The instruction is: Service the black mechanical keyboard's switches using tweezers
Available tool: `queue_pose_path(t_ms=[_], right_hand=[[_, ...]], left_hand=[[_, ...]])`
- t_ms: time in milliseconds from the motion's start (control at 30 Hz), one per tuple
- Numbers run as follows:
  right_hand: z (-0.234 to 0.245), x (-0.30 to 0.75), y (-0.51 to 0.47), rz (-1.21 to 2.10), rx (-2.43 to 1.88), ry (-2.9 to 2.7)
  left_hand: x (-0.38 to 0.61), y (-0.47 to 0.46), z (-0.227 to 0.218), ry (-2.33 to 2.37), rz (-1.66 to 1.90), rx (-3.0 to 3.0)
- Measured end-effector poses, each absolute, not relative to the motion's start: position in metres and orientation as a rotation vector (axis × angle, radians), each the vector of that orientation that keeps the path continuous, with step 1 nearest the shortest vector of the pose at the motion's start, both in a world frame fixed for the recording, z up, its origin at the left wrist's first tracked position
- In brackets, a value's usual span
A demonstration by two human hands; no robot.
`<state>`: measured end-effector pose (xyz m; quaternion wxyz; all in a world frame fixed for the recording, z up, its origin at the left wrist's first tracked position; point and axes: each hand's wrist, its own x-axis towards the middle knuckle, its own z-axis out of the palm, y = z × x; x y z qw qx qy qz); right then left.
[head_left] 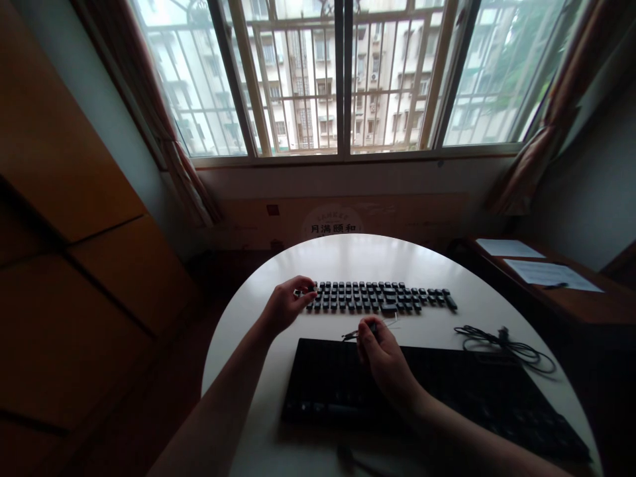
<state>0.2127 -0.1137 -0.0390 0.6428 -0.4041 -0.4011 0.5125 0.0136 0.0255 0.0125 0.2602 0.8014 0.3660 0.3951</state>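
Note:
A black keyboard base (447, 391) lies on the round white table (358, 258) close to me. Beyond it, several loose black keycaps (382, 296) are laid out in rows. My left hand (285, 306) pinches a keycap at the left end of those rows. Over the base's far edge, my right hand (385, 361) is closed on a small wire tool (368, 329), whose thin prongs stick out to both sides.
A coiled black cable (501, 344) lies on the table to the right. A wooden side desk (546, 291) with white papers (549, 273) stands further right. A wooden cabinet (74, 265) fills the left. Barred windows (342, 73) and curtains are behind.

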Motion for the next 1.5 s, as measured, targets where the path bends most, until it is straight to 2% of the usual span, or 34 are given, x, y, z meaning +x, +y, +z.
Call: queue_pose_path(t_ms=[767,1500], right_hand=[[-0.039,0.213,-0.116,1.197,-0.931,-0.899],[-0.032,0.213,-0.119,1.176,-0.953,-0.925]], left_hand=[[0.012,0.024,0.014,1.041,1.126,2.189],[-0.010,0.023,0.031,1.211,1.174,2.554]])
